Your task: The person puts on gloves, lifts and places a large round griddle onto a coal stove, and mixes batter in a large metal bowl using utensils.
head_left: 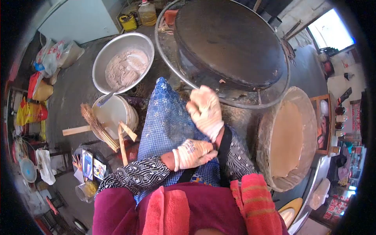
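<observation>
Both hands wear whitish work gloves above my lap, which a blue checked apron (166,113) covers. My left hand (192,154) reaches across to the right wrist, its fingers closed at the edge of the black-and-white patterned right sleeve (239,156). What those fingertips pinch is hidden. Raised just beyond it, my right hand (206,111) holds nothing, with the thumb apart from slightly bent fingers. Ahead of the right hand lies a large round dark griddle (231,43) inside a metal ring (174,70).
At left, a steel basin (96,64) contains pinkish-grey flour-like powder. Across a white bucket (113,103) lie a straw brush (94,121) and a wooden T-shaped spreader (122,143). A large tub (266,164) of tan batter stands at right. Oil jugs (147,15) are behind.
</observation>
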